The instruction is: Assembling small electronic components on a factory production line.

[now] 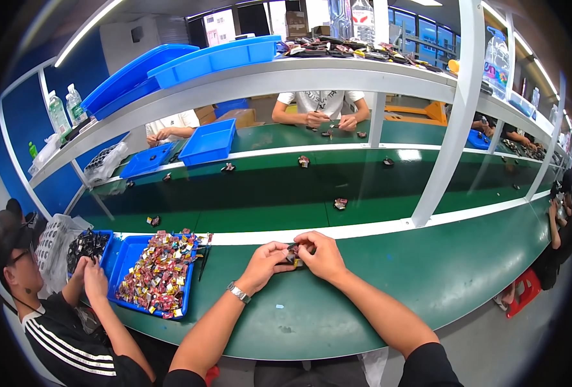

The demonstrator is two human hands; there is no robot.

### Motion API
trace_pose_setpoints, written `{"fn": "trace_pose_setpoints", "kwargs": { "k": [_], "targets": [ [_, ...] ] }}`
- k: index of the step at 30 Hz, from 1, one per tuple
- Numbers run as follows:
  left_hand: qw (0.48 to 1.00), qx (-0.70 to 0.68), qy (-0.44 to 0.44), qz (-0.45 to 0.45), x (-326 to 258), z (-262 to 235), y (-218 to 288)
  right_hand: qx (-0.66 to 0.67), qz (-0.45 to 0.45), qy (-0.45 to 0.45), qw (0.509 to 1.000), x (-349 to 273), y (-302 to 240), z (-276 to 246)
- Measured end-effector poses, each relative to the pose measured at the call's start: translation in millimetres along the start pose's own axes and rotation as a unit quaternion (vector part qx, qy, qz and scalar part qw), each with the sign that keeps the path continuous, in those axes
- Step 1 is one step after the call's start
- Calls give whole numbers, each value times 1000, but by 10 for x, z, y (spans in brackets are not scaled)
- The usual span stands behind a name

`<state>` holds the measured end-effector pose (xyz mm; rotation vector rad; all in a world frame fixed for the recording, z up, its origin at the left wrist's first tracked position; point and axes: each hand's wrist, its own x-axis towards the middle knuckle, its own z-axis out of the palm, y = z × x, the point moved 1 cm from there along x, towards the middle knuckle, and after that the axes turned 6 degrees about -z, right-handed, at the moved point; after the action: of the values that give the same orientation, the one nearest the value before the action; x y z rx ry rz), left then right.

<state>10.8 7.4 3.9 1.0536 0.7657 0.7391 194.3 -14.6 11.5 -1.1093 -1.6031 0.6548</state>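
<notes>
Both hands meet over the green worktop, closed on one small assembly (pixel 293 255) with dark, silvery and yellow bits. My left hand (pixel 266 263) pinches it from the left, a metal watch on that wrist. From the right, my right hand (pixel 324 258) grips its upper edge with thumb and fingers. The fingers cover most of the piece, so its exact kind is hidden. Left of my hands, a blue tray (pixel 127 253) holds a heap of small red, yellow and silver parts (pixel 160 274). A thin black tool (pixel 203 263) lies by the tray's right side.
A co-worker (pixel 60 309) sits at my left, handling something beside a tray of black parts (pixel 87 248). Beyond the white rail runs a green belt with scattered pieces (pixel 340 204). A white post (pixel 450 116) and shelf (pixel 363 69) stand ahead; other people work across.
</notes>
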Motion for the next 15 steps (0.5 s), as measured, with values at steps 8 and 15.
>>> {"fn": "trace_pose_setpoints", "kwargs": {
  "k": [8,15],
  "targets": [
    [1000,3,-21,-1,-12,13,9,-153,-223,15,963,-75,-118,9],
    [999,-20,12,39,-11,-8,-9,-227,-277,-13,934,-105,-152,-5]
  ]
}}
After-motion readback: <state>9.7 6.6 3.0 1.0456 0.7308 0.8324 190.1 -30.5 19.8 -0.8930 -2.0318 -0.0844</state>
